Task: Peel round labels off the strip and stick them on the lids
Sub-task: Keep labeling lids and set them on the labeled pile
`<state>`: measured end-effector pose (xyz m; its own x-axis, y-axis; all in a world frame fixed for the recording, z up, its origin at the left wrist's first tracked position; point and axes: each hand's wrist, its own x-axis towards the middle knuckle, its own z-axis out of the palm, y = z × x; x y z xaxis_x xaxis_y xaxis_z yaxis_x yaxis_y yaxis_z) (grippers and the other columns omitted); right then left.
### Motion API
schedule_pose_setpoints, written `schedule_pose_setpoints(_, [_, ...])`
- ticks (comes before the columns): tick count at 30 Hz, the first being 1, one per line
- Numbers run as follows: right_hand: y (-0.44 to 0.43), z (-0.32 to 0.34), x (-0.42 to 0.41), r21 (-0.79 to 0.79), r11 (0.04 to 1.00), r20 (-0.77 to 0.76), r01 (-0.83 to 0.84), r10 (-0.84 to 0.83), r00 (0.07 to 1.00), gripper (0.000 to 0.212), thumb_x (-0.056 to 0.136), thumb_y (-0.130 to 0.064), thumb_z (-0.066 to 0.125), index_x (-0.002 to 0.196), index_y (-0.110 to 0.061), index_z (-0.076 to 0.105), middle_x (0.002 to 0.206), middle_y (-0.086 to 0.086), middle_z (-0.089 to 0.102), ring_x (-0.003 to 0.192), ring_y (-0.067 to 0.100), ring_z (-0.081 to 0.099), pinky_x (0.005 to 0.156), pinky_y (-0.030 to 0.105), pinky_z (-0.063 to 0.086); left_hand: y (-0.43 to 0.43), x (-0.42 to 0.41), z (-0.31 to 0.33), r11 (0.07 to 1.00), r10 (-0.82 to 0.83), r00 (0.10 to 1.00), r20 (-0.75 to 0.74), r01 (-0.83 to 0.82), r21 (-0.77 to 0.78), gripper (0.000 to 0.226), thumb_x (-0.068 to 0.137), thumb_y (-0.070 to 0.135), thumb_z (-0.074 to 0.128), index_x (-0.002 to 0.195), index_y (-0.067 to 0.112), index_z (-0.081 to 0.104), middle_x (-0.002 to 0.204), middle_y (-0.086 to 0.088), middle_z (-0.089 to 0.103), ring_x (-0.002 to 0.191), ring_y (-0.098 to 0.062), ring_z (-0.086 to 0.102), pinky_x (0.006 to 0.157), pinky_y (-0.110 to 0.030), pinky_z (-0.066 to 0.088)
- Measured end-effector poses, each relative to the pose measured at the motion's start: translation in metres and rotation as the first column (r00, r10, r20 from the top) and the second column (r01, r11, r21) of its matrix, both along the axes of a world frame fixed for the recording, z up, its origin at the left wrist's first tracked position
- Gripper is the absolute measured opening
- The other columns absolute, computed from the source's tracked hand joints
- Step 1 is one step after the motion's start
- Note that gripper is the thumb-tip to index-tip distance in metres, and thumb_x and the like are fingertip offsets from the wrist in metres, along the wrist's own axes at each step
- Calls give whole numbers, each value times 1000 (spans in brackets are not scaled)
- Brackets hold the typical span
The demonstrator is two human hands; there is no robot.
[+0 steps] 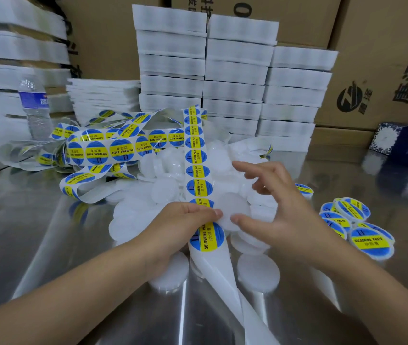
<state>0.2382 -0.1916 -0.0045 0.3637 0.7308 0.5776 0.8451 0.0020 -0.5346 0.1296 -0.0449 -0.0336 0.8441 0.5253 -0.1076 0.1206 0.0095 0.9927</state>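
Cardboard boxes [382, 58] and white stacks [235, 70] wall the far edge of my steel desk [36, 232]. The strip [196, 155] runs lengthwise from the near edge toward the far edge, over a heap of blank lids [165, 190] at mid-desk. Labelled lids [357, 225] lie toward the right edge. My left fingers [205, 212] pinch the strip. My right fingers [245, 220], half curled, hold one lid [232, 207] just beside it.

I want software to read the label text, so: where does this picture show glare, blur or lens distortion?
Head view: bright glare streaks on the steel table; water bottle at the left edge blurred; white foam stacks look tilted from wide-angle distortion; label strip sharp, "SOLDERING PASTE" legible; blank lid in the right hand pale, low contrast.
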Motion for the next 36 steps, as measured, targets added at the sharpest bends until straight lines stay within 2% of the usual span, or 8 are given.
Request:
schedule_pose_setpoints(2, [0, 5, -2, 113, 993, -57, 14, -8, 998, 49, 75, -14, 76, 108, -44, 56, 112, -11, 46, 101, -2, 48, 89, 8, 35, 0, 1, 0, 999, 16, 1000, 5, -16, -48, 15, 84, 21, 67, 86, 8, 75, 90, -16, 74, 83, -32, 70, 92, -50, 50])
schedule_pose_setpoints(5, [-1, 12, -3, 209, 978, -222, 12, 36, 974, 24, 77, -12, 73, 88, -32, 68, 101, -6, 56, 90, 5, 55, 85, 18, 43, 0, 2, 1, 996, 30, 1000, 8, -29, -81, 17, 87, 20, 65, 92, 6, 73, 95, -19, 73, 86, -34, 68, 92, -50, 50])
schedule_pose_setpoints(9, [-1, 17, 0, 210, 978, -477, 6, 97, 874, 27, 81, -1, 65, 71, -24, 73, 77, -4, 68, 71, 5, 58, 68, 14, 46, 0, 2, 1, 996, 28, 1000, 8, -27, -85, 18, 88, 20, 63, 94, 6, 73, 93, -17, 74, 90, -36, 69, 90, -49, 51])
schedule_pose_setpoints(13, [1, 15, 6, 64, 997, -627, 39, 10, 779, 19, 82, -8, 61, 70, -19, 71, 68, -6, 67, 61, 5, 55, 67, 22, 46, 1, 3, 1, 997, 14, 1000, 9, -13, -78, 20, 89, 20, 62, 99, 6, 72, 95, -15, 74, 95, -37, 69, 91, -49, 51])
schedule_pose_setpoints(18, [1, 14, 7, -19, 997, -668, 72, -66, 741, 17, 83, -11, 60, 73, -18, 72, 68, -6, 68, 57, 4, 54, 67, 25, 47, 2, 2, 0, 998, 5, 1000, 11, -4, -62, 18, 88, 22, 62, 94, 9, 73, 91, -12, 75, 84, -29, 71, 85, -43, 54])
schedule_pose_setpoints(22, [2, 13, 6, -46, 996, -671, 72, -84, 737, 17, 84, -11, 60, 74, -18, 72, 71, -4, 68, 57, 5, 54, 66, 25, 47, 1, 2, 0, 998, 10, 1000, 10, -9, -61, 18, 88, 22, 64, 92, 7, 73, 94, -16, 74, 90, -36, 69, 91, -50, 50])
schedule_pose_setpoints(27, [5, 10, 4, -79, 995, -690, 64, -101, 717, 15, 85, -12, 60, 77, -17, 71, 71, -4, 68, 57, 4, 54, 66, 24, 47, 1, 3, 0, 999, -2, 1000, 12, 2, -54, 17, 87, 23, 64, 85, 12, 76, 91, -13, 75, 79, -26, 69, 90, -47, 51])
schedule_pose_setpoints(36, [7, 6, 6, -95, 992, -705, 79, -123, 698, 15, 85, -15, 59, 80, -19, 73, 72, -6, 70, 59, 4, 57, 63, 21, 47, 2, 2, 0, 997, -5, 1000, -2, 5, -77, 17, 85, 27, 66, 88, 14, 76, 91, -13, 75, 80, -27, 69, 91, -47, 50])
